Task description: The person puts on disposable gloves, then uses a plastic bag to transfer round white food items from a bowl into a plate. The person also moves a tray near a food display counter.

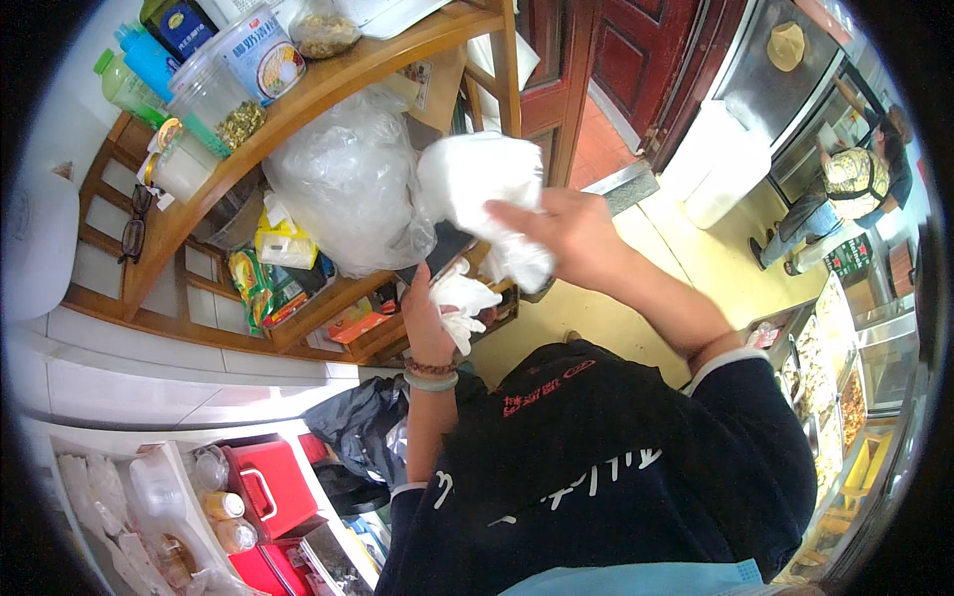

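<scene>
My right hand [570, 235] grips a crumpled bundle of thin white material [484, 182], paper or plastic, in front of the wooden shelf unit [373, 56]. Lower and to the left, my left hand [428, 316] wears a beaded bracelet and a pale bangle at the wrist. It holds a dark flat object [440, 253], perhaps a phone, along with crumpled white gloves [463, 302]. A large clear plastic bag [350, 186] fills the shelf just beyond my left hand.
Jars, bottles and a printed tin [261, 56] line the upper shelf. Eyeglasses [136, 223] hang at its left. A red box [276, 488] stands lower left. A white bin [727, 164] is near the door. Another person [853, 182] stands at far right, near food trays [816, 372].
</scene>
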`<action>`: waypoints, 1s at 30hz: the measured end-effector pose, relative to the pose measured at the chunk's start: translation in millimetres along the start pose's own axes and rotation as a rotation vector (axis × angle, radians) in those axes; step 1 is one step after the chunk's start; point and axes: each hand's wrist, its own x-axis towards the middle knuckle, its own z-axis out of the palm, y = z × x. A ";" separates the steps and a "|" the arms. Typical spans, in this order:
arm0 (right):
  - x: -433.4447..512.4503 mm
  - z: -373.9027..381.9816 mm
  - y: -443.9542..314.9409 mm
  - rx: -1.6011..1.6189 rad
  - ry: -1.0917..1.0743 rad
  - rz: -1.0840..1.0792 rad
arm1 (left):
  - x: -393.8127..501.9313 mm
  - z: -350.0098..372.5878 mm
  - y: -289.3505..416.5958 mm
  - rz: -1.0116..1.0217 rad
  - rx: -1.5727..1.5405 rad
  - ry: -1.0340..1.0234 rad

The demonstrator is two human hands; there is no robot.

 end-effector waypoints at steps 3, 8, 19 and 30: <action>-34.9 -18.6 4.2 0.353 0.247 0.251 | 6.9 7.6 -3.2 -0.013 -0.014 -0.001; -90.7 -50.4 15.5 0.735 0.340 1.086 | 28.8 15.5 -8.4 -0.004 0.221 0.104; -173.1 -49.8 93.9 1.453 0.921 1.159 | 15.2 23.2 -42.6 0.060 0.308 -0.003; -288.7 -79.0 248.4 1.791 1.029 1.076 | -10.0 141.9 -131.2 -0.068 0.656 -0.133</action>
